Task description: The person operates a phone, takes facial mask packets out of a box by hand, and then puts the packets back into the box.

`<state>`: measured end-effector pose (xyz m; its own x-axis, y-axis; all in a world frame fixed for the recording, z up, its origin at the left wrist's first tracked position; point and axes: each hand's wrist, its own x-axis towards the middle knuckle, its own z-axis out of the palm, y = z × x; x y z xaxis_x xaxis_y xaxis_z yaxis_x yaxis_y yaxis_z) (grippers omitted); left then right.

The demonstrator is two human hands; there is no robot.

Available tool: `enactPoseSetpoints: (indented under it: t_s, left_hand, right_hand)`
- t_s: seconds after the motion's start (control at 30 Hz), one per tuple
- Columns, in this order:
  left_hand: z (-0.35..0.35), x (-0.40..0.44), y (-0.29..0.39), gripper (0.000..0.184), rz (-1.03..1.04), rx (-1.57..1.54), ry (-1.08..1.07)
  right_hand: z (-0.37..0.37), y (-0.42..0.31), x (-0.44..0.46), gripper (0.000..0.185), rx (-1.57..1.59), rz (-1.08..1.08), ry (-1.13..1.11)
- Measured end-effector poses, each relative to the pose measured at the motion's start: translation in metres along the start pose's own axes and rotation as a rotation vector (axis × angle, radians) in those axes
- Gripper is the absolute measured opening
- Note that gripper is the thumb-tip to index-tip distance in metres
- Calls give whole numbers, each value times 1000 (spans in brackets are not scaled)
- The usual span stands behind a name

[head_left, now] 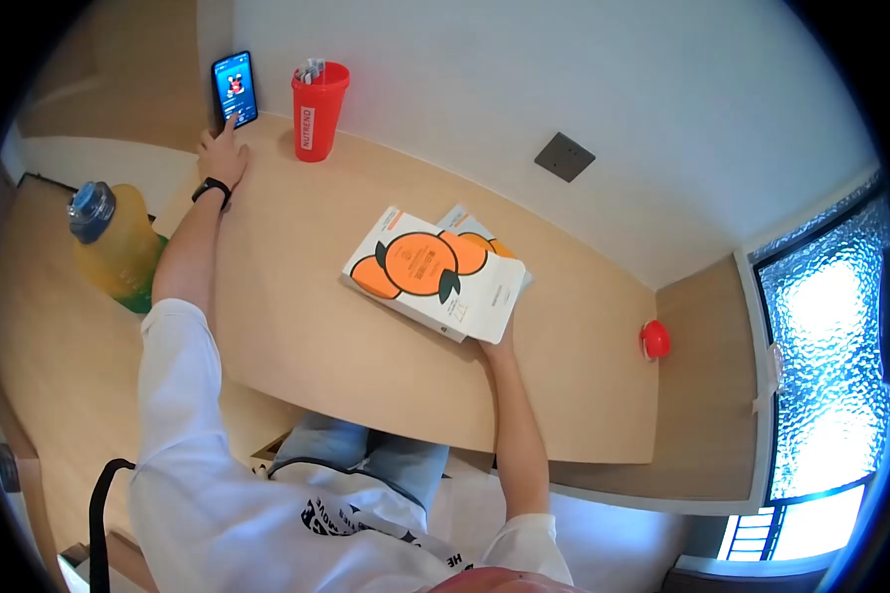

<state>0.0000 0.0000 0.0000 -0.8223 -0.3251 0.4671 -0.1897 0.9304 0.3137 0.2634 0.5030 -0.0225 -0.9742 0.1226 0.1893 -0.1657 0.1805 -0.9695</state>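
My left hand reaches to the far left of the desk. Its index finger is stretched out and touches the lower screen of a lit smartphone that leans upright against the wall. My right hand is at the lower right end of a white cardboard box printed with oranges and green leaves. That hand holds the box, with its fingers mostly hidden behind the end panel. Partly covered by this box, a second similar box shows behind it.
A red cup with small packets in it stands by the wall, right of the phone. At left is a large yellow-green bottle with a blue lid. A small red object sits by the desk's right panel. A dark socket plate is on the wall.
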Motion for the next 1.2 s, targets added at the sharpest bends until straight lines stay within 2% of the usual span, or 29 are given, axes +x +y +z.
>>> enactPoseSetpoints:
  t_s: [0.03,0.1,0.17,0.3,0.37,0.4,0.5,0.6,0.73,0.83,0.9,1.0,1.1,1.2]
  left_hand:
    - [-2,2,-4,66,33,10,10]
    - [14,3,-3,65,64,7,5]
    - [21,24,-11,66,130,27,24]
    - [40,39,-19,73,93,9,82]
    - [36,44,-18,78,61,-103,120]
    - [37,41,-19,82,128,-145,245]
    - [32,41,-22,83,122,-318,239]
    - [29,39,-21,84,123,-236,192]
    - [38,46,-27,86,173,-114,204]
    - [28,44,-18,87,75,-277,226]
    - [22,38,-14,88,74,-269,183]
    - [24,40,-14,88,76,-263,196]
    - [30,41,-17,87,79,-273,226]
    - [33,43,-19,86,70,-261,214]
  right_hand:
    - [3,7,0,46,12,-100,21]
    - [-13,6,5,42,26,-87,41]
    - [-2,-21,1,40,96,39,66]
    - [4,-31,-5,38,220,179,130]
    - [3,-30,-4,38,216,132,135]
    - [3,-29,-4,38,212,112,131]
    - [1,-22,-3,31,108,-3,153]
    - [-10,-32,-1,22,-238,53,84]
    - [-8,-28,3,17,-204,-1,104]
    - [-9,-25,4,17,-183,-15,93]
    - [-7,-38,2,17,-232,-10,83]
    - [-9,-37,3,19,-411,-87,125]
    - [-13,-52,9,27,-620,-177,350]
    - [-25,-71,10,39,-936,47,445]
